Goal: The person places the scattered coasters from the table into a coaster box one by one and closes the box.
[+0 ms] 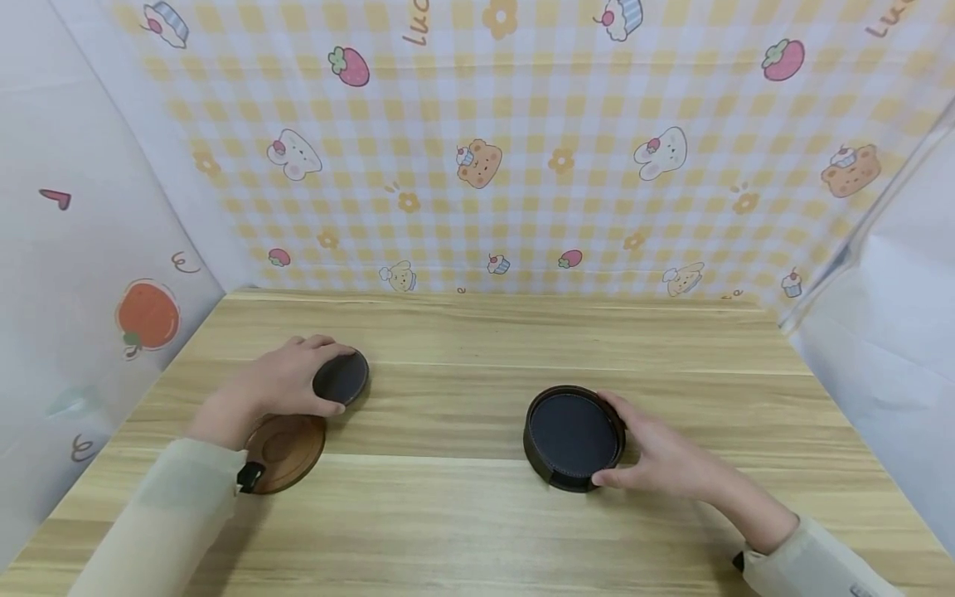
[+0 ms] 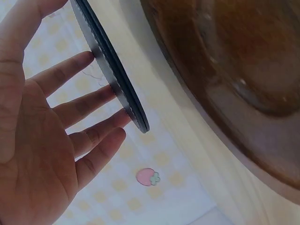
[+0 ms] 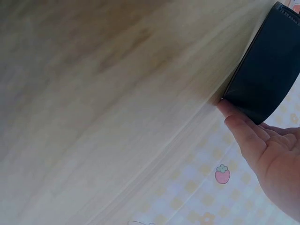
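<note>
My left hand [image 1: 287, 380] pinches a round black coaster [image 1: 343, 380] between thumb and fingers, at the left of the table. The left wrist view shows that coaster [image 2: 112, 68] edge-on, tilted, with what looks like two layers along its rim. Under my left wrist lies a round brown wooden saucer [image 1: 304, 460] with a ringed centre, partly hidden by the sleeve. Right of the middle, my right hand [image 1: 660, 454] grips the side of a round black coaster holder [image 1: 539, 458] standing on the table. Inside it lies another black coaster [image 1: 573, 431]; how many are beneath is hidden.
The light wood-grain table [image 1: 448, 514] runs back to a yellow checked cloth [image 1: 515, 215] with cartoon prints. White printed sheets hang on the left and right sides. A wide stretch of tabletop separates the saucer from the holder.
</note>
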Demonstrator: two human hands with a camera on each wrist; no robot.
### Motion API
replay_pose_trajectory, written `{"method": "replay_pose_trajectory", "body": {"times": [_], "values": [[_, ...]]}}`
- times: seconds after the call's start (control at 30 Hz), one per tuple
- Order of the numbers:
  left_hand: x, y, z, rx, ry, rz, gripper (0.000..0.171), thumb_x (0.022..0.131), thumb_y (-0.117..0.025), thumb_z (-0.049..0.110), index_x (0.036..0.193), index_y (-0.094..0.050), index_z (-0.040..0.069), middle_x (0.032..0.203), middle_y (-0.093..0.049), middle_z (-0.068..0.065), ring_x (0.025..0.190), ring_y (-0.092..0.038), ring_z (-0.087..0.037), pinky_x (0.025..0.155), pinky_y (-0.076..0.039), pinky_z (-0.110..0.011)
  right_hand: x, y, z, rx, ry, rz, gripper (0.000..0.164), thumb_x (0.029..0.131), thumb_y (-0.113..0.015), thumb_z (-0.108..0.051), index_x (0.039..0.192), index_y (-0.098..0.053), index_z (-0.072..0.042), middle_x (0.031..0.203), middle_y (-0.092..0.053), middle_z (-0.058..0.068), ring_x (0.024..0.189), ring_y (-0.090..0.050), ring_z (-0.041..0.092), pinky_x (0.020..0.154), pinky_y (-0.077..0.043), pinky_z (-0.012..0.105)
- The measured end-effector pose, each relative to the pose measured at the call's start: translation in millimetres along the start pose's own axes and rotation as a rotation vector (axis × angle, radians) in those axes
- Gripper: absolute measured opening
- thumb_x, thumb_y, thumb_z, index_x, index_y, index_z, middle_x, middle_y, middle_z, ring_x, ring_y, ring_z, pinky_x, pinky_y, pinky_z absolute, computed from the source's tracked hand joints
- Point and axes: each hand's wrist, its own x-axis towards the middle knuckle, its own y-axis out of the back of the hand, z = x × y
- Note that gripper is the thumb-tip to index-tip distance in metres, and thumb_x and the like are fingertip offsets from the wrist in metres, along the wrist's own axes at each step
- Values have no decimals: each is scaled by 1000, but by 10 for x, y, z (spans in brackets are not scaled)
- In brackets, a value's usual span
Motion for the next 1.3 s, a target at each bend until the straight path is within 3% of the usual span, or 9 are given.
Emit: {"method": "replay_pose_trajectory", "body": {"times": [0.73, 1.03, 1.3], "values": [[84, -15, 492, 21, -107, 27, 77, 71, -81, 43, 139, -56, 19, 137, -54, -11, 112, -55, -31, 82, -51, -46, 4, 17, -16, -21, 7, 8, 107, 75, -84, -49, 152, -29, 1, 146, -49, 24, 132, -51, 42, 103, -43, 60], [129, -8, 719, 15, -132, -5, 81, 72, -79, 45, 144, -51, 22, 145, -48, -10, 121, -51, -31, 83, -51, -46, 1, 24, -21, -8, 1, -2, 108, 75, -83, -50, 152, -28, 1, 147, -48, 25, 133, -49, 43, 103, -42, 61], [176, 0, 949, 7, -210, 9, 83, 72, -81, 46, 145, -50, 22, 146, -48, -8, 127, -49, -31, 88, -49, -51, 1, 30, -26, -17, 2, 1, 108, 75, -83, -49, 152, -28, 2, 147, -47, 26, 133, -49, 44, 104, -41, 61]]}}
